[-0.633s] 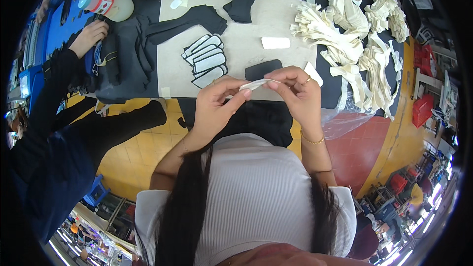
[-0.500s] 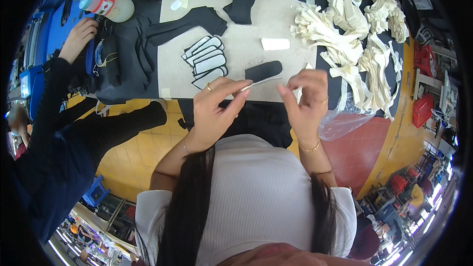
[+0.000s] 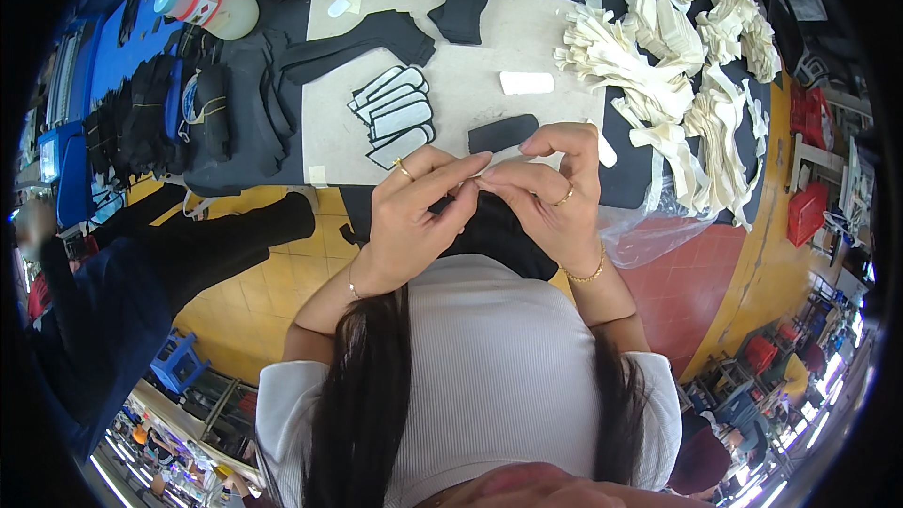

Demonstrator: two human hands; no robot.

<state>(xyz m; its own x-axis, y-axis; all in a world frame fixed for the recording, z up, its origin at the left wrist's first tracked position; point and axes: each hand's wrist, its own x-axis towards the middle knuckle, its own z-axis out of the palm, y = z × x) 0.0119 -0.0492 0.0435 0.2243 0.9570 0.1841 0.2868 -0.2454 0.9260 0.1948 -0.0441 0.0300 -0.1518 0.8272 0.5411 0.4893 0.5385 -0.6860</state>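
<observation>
In front of me, at the table's near edge, my left hand (image 3: pixel 419 207) and my right hand (image 3: pixel 555 196) meet fingertip to fingertip. Both pinch a thin white piece (image 3: pixel 506 156), mostly hidden by the fingers and seen nearly edge-on. Just beyond my fingers lies a dark rounded fabric piece (image 3: pixel 501 134), partly covered by my right hand. Left of it, several white rounded pieces with black fabric edges (image 3: pixel 400 118) lie overlapped in a fanned row. A single white piece (image 3: pixel 527 84) rests farther back, and another white piece (image 3: pixel 607 146) lies right of my right hand.
Cream fabric bundles (image 3: pixel 649 66) crowd the table's right side, above a clear plastic bag (image 3: pixel 654 235). Dark cut fabric (image 3: pixel 362 45) crosses the pale board (image 3: pixel 461 80). A bottle (image 3: pixel 221 11) and tied dark bundles (image 3: pixel 212 113) stand left. A person in dark clothes (image 3: pixel 122 306) is at left.
My right hand has moved left and closed on the white piece beside my left fingers. At the far left, the other person's hand has withdrawn from the dark bundles.
</observation>
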